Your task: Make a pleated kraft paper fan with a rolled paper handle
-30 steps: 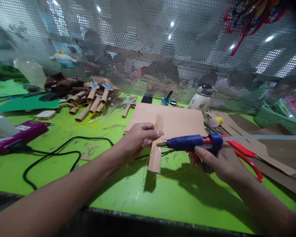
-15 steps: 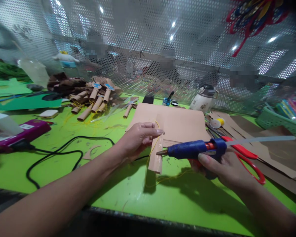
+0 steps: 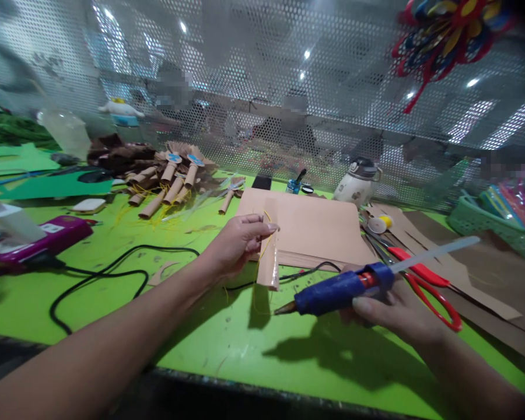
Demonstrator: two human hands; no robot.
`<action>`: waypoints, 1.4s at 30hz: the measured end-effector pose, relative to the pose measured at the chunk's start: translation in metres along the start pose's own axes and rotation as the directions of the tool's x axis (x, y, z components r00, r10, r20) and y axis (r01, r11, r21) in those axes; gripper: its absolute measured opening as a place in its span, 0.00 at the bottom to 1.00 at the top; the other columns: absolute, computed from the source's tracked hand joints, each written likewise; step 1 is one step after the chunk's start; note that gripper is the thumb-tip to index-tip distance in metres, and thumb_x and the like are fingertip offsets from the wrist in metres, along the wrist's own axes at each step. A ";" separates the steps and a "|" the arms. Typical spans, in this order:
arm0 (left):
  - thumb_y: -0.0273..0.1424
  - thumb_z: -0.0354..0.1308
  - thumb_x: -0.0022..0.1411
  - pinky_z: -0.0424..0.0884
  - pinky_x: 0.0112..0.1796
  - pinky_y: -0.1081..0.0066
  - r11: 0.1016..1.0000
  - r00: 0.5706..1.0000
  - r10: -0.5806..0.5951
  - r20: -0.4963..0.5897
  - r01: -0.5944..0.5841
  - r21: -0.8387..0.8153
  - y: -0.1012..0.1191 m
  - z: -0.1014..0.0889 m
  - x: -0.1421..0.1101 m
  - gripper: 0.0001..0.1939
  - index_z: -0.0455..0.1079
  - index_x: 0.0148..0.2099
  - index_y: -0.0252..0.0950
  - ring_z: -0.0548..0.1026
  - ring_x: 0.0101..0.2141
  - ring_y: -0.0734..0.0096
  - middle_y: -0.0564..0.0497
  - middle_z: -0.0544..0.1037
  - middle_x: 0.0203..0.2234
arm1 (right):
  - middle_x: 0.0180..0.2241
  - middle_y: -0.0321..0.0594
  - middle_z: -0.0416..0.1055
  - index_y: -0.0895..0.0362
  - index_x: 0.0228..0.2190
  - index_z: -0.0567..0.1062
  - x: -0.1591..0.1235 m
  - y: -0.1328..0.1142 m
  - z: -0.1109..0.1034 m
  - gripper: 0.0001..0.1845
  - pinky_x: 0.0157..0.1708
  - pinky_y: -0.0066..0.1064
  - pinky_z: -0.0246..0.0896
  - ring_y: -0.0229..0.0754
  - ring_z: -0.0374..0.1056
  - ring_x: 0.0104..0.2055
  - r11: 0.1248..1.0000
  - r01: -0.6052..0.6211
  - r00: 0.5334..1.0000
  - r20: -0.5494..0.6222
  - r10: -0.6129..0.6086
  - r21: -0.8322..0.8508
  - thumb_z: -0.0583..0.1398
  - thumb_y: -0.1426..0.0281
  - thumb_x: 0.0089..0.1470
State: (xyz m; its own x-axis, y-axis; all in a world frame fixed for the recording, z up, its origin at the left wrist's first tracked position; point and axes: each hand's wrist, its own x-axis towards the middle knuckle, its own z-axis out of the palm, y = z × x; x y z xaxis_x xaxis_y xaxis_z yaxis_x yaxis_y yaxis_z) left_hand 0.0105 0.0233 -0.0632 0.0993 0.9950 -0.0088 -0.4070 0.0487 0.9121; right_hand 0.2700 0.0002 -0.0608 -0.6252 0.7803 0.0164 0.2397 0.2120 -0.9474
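Observation:
My left hand [image 3: 240, 242] pinches a strip of tan paper [image 3: 268, 265] between thumb and fingers, holding it up off the table. A glossy line runs down the strip's right edge. A yellow string [image 3: 262, 252] passes under my thumb and hangs beside the strip. My right hand [image 3: 382, 306] is wrapped round the grip of a blue glue gun [image 3: 339, 290], whose nozzle points left and sits below and right of the strip, apart from it. A clear glue stick [image 3: 437, 254] sticks out of the gun's back. Behind the strip lies a stack of tan paper [image 3: 317, 224].
Red-handled scissors [image 3: 435, 297] lie by my right hand, near a yellow thread spool [image 3: 380, 224]. A black cable [image 3: 126, 248] runs from a purple power strip [image 3: 39, 236]. Rolled paper pieces [image 3: 170, 186] are heaped at back left. A bottle [image 3: 356, 182] stands before the perforated panel.
The glue gun's nozzle has come away from the paper strip, moving down and tilting. A glossy line now shows along the strip's lower right edge. My left hand still pinches the strip.

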 end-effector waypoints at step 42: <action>0.32 0.66 0.47 0.66 0.26 0.76 0.989 0.967 0.135 -0.214 -0.144 -0.028 -0.013 0.002 0.006 0.10 0.69 0.28 0.33 0.69 0.27 0.75 0.53 0.73 0.25 | 0.36 0.44 0.73 0.56 0.34 0.77 0.049 0.001 0.034 0.07 0.43 0.40 0.65 0.46 0.69 0.40 0.877 0.091 0.861 -0.405 -0.307 -0.471 0.59 0.72 0.52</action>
State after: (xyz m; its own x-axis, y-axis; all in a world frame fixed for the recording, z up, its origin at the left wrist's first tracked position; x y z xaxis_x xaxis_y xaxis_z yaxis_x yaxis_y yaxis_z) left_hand 0.0186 0.0284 -0.0738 -0.1532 0.9878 0.0273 -0.4419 -0.0932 0.8922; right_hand 0.2146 0.0187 -0.0721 -0.3110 0.8454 0.4342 0.5037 0.5340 -0.6791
